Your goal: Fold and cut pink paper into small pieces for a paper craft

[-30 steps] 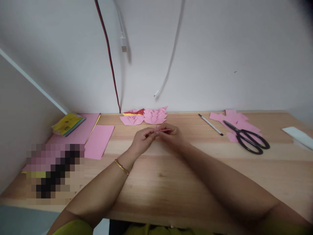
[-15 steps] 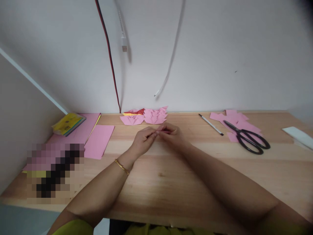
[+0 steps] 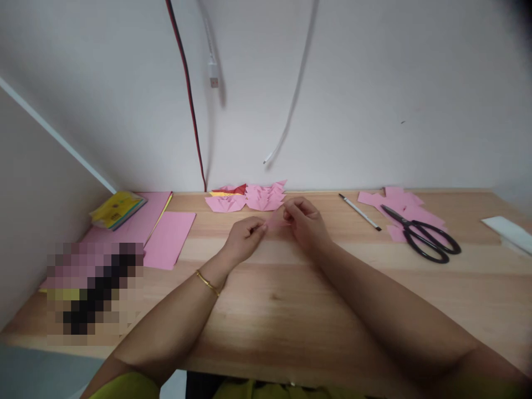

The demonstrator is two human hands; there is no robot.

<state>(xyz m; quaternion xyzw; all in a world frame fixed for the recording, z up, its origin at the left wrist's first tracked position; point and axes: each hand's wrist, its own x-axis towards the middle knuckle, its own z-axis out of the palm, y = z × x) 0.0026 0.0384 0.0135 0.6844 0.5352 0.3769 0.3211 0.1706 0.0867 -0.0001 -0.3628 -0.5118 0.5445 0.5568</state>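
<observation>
A small piece of pink paper (image 3: 275, 219), blurred, is stretched between my two hands above the middle of the table. My left hand (image 3: 244, 239) pinches its left end between thumb and fingers. At the other end my right hand (image 3: 304, 221) has its fingers closed on the paper, a little higher up. Just beyond the hands, folded pink paper pieces (image 3: 265, 197) stand in a row against the wall, beside another group (image 3: 225, 204) that has a red and a yellow piece among it.
Black-handled scissors (image 3: 430, 241) lie on pink scraps (image 3: 411, 209) at the right, near a pen (image 3: 359, 212) and a white object (image 3: 507, 233). Pink sheets (image 3: 169, 239) and a yellow packet (image 3: 117, 208) are at the left. Cables (image 3: 188, 83) hang down the wall.
My right hand has moved right and slightly up, away from my left hand, and the pink paper now shows between them. My left hand has barely moved.
</observation>
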